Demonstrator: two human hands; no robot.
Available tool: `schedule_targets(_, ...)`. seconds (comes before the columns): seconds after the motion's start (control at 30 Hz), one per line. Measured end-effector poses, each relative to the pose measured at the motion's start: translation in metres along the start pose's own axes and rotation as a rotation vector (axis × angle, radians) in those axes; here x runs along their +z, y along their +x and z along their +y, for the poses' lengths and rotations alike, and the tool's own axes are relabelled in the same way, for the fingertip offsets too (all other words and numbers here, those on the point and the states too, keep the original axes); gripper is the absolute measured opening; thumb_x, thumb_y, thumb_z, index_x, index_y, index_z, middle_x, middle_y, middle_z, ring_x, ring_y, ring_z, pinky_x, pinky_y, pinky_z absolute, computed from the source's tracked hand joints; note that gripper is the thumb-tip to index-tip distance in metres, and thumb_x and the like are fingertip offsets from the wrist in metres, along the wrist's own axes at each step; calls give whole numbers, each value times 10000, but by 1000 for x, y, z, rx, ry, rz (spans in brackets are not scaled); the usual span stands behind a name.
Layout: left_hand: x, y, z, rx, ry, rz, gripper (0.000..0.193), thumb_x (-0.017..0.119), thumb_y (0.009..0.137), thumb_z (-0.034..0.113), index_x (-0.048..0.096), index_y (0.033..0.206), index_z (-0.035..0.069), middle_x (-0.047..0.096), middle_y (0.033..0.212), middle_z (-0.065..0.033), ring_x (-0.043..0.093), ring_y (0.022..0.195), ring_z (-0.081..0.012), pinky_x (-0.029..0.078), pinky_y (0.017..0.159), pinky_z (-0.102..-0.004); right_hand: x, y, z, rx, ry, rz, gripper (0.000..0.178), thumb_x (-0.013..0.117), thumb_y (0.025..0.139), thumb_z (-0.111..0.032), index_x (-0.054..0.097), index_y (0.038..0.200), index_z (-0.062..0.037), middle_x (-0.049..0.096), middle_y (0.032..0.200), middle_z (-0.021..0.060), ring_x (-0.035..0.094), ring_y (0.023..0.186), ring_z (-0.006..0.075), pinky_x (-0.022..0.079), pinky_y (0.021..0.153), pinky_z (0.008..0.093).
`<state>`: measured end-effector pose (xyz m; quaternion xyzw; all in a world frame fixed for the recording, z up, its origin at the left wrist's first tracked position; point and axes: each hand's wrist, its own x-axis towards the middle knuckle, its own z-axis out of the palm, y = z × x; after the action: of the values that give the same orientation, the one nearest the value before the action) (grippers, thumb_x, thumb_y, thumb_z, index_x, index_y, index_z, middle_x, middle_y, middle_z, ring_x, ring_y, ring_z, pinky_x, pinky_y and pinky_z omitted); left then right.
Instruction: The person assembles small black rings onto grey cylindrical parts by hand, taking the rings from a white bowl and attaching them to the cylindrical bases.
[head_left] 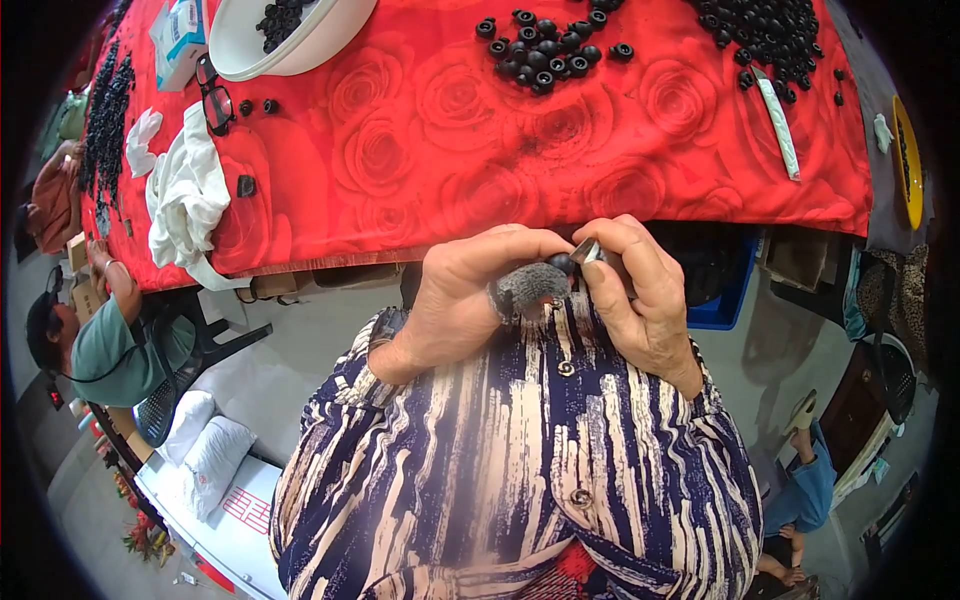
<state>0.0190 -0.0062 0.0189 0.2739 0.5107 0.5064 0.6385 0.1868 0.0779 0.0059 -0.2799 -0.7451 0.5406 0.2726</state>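
I'm in what looks like a makeshift handwork shop. A red, rose-patterned cloth (420, 190) covers the counter, where small black parts (770, 40) lie heaped at the upper right and more fill part of a white bowl (325, 45) at the upper left. I hold a small metal tool (590, 251) by a dark piece (561, 264). Another person (118, 320) sits at the counter's left end; stuffed white sacks (215, 455) lie lower left.

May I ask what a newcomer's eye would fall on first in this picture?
Most likely the red cloth across the top. Black pieces stand out on it, heaped at top centre and upper right. At its near edge, mid-picture, the left hand holds a dark bit and the right hand what looks like a blade.
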Motion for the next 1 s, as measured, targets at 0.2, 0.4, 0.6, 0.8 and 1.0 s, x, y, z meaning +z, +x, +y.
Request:
schedule_targets(0.2,0,0,-1,23,49,-2,257,621,810,-39,636,1065,-7,610,921,-46,570,820,-84,467,702,-213,1,0,2,-17,-1,14,172,565,874,-44,554,1025,39,536,797,91,506,681,155,408,625,253)
schedule_targets(0.4,0,2,-5,35,105,25,253,623,810,-34,637,1061,-5,612,913,-41,571,821,-79,466,699,-213,0,0,4,-23,-1,18,176,576,870,-46,558,1023,38,535,798,92,488,661,147,393,601,250)
schedule_targets(0.6,-3,3,-5,19,11,-20,227,595,838,-31,637,1060,-5,609,921,-27,573,792,-69,465,669,-202,-6,4,11,-95,-29,-26,173,584,848,-39,566,1001,39,523,762,91,485,616,153,382,556,260)
schedule_targets(0.8,-8,3,-6,-143,-183,-72,222,560,863,-37,629,1072,-11,606,931,-27,564,745,-72,461,635,-206,-11,12,20,-179,-24,-108,172,594,792,-37,577,949,33,519,716,88,489,580,182,379,527,285)
schedule_targets(1.0,-11,5,-9,-218,-329,-108,204,558,885,10,633,1075,-3,626,915,-44,562,728,-74,464,627,-208,-18,18,20,-192,19,-183,206,638,706,42,574,902,26,542,716,114,535,611,260,430,548,349)
